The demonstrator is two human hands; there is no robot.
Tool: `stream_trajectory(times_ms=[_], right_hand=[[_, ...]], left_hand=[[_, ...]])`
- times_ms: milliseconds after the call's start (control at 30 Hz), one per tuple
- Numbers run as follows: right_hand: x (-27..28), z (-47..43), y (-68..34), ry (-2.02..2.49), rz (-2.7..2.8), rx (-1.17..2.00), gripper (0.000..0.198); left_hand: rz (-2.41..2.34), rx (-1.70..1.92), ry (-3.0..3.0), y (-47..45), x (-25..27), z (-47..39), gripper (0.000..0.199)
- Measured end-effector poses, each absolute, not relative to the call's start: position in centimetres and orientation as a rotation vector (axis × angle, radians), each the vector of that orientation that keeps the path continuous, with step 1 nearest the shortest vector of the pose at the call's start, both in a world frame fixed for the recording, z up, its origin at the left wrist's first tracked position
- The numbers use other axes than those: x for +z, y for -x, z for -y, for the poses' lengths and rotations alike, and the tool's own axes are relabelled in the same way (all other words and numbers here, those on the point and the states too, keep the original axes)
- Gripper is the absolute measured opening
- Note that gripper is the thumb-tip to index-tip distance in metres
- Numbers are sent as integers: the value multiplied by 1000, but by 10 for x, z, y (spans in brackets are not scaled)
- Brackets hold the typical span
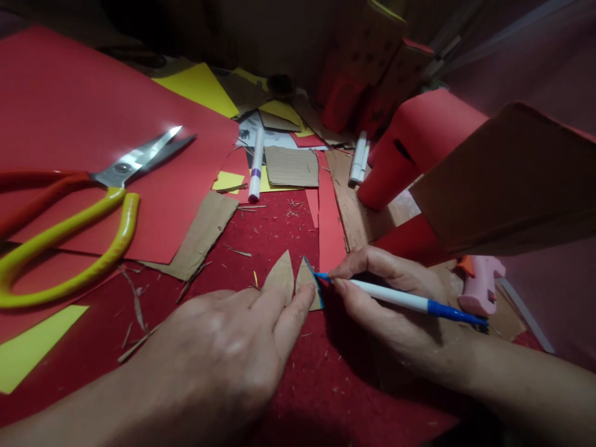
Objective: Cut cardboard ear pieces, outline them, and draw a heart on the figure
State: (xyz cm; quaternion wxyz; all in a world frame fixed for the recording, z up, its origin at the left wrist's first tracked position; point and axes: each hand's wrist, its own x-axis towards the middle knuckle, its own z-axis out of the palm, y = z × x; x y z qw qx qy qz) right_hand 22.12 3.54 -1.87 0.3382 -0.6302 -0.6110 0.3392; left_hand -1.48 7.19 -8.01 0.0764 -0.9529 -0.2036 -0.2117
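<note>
Near the table's middle lie two pointed cardboard pieces (pixel 280 273), side by side and tips pointing away from me. My left hand (pixel 228 341) presses them flat against the red surface, fingers stretched out and thumb on the right-hand cardboard piece (pixel 303 279). That piece shows blue colour along its right edge. In my right hand (pixel 391 298) is a white felt-tip pen with blue ends (pixel 388 293), pinched close to its tip. The blue tip touches or nearly touches the coloured edge; I cannot tell which.
Scissors (pixel 123 167) lie on red paper (pixel 84 112) at left. A marker (pixel 256 164) and cardboard scraps (pixel 292 166) are beyond my hands. At right stand a red paper tube (pixel 388 167), a brown cardboard panel (pixel 503 186) and a pink glue gun (pixel 479 285).
</note>
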Motion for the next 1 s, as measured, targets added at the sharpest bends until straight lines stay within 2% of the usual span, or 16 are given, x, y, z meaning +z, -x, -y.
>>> stream_trajectory(times_ms=[267,767,1000], right_hand=[[-14,-37,-218,1634,1598,879,13],[-20,-35,-222,1590,1626,840,13],[-18,-36,-222,1611,1618,864,12]], left_hand=[[550,-641,2855,12,-75,-76,59],[586,-611,2876,14,-76,-73,65],[522,-649,2853,12,-73,-77,57]])
